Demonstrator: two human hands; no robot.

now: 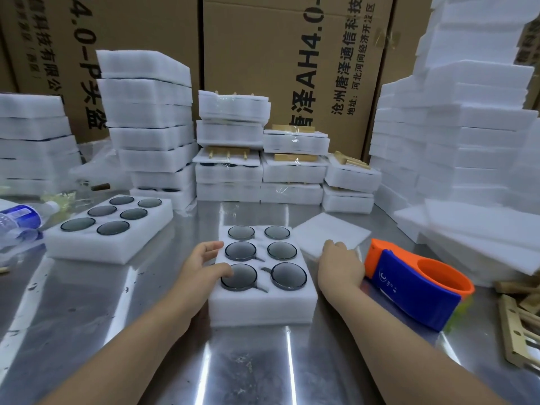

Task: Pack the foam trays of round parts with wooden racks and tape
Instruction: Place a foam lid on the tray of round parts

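Six dark round parts point(240, 277) fill the white foam tray point(263, 305) on the shiny metal table point(248, 369), left hand point(204, 264) resting open on its left edge, right hand point(339, 264) bent onto a thin white foam sheet point(330, 229), grip unclear.

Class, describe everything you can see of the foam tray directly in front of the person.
The foam tray is a white, soft-looking block lying flat on the metal table. Six round pockets, in two columns, each hold a dark grey round part. The left hand rests on its left side, thumb touching the nearest left part. The right hand sits beside it.
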